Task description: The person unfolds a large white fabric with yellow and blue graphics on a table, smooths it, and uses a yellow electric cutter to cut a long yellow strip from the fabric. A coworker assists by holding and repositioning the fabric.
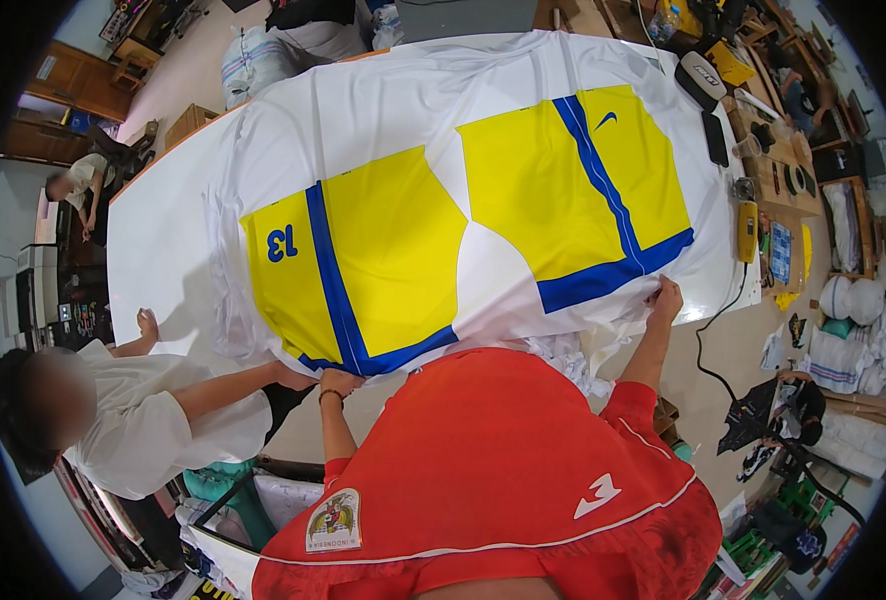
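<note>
In the head view, a wide white cloth lies spread over a white surface, filling the middle of the clock face, its outer parts wrinkled and its lower edge level with the person's red shirt. Two yellow panels show on it: the left panel toward 9 o'clock and the right panel toward 2 o'clock, with a white gap between them. Each has a blue stripe running across it and a blue band along its near edge; dark blue figures sit at the left panel's 9 o'clock side, a small curved blue mark near the right panel's top.

The left hand, at 7 o'clock, is closed on the cloth's near edge, beside the left panel's blue corner. The right hand, at 4 o'clock, pinches the edge between thumb and fingers, just below the right panel's corner.

At 8 o'clock a co-worker in a white top leans in. One of their hands reaches the cloth's edge just beside the left hand; whether it grips, I cannot tell. Their other hand rests at the surface's edge.

A black phone lies at 2 o'clock, and a yellow device with a black cable at 3 o'clock.
</note>
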`<state>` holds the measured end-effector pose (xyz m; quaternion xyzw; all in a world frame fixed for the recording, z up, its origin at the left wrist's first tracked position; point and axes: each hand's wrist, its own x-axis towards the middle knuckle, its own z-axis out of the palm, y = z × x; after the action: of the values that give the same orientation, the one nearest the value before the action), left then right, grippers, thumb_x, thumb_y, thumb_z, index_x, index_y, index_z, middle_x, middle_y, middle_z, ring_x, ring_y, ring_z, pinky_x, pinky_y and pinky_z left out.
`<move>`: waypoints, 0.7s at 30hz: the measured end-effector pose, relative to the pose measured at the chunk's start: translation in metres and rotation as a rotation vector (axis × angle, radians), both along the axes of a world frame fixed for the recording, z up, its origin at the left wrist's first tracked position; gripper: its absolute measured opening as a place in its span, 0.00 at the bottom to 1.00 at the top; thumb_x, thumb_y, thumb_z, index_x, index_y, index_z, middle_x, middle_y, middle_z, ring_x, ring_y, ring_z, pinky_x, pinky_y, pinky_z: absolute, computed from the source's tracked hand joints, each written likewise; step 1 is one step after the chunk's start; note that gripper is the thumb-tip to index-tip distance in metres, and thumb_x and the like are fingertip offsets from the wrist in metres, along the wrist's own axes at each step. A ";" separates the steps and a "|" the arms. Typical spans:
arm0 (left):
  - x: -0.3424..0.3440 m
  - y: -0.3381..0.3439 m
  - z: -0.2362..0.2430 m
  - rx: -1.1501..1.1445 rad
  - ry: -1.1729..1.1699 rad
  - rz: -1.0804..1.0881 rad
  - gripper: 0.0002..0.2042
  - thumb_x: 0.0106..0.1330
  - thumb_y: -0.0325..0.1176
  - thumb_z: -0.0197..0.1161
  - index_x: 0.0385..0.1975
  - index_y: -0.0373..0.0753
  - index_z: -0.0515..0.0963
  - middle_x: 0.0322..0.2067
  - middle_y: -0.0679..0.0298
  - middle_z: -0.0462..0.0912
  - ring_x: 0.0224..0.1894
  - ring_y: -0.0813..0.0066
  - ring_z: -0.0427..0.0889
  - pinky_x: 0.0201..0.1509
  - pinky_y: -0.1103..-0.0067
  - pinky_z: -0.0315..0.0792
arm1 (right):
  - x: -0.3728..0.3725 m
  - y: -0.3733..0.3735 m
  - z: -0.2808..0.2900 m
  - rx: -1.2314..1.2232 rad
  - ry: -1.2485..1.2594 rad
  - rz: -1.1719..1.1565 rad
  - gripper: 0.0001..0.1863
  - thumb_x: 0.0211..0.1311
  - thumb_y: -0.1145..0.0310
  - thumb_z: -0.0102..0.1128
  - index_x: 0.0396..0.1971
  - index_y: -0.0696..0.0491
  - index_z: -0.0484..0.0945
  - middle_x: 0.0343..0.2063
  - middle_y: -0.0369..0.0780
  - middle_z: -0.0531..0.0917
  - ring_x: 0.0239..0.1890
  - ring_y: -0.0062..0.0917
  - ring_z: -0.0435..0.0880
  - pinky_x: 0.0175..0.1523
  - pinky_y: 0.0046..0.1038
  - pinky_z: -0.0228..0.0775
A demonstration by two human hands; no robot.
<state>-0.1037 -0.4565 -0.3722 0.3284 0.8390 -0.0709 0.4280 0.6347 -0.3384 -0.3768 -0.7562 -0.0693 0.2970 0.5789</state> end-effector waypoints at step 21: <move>-0.008 -0.004 -0.011 -0.002 0.034 -0.133 0.16 0.43 0.39 0.82 0.21 0.32 0.87 0.25 0.53 0.90 0.31 0.61 0.90 0.40 0.71 0.81 | -0.005 0.000 0.003 -0.034 -0.040 -0.004 0.12 0.62 0.67 0.69 0.24 0.50 0.74 0.15 0.31 0.68 0.15 0.19 0.66 0.21 0.27 0.61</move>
<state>-0.1117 -0.4607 -0.3834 0.3815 0.8225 -0.1056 0.4084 0.6298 -0.3384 -0.3738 -0.7718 -0.0745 0.2817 0.5651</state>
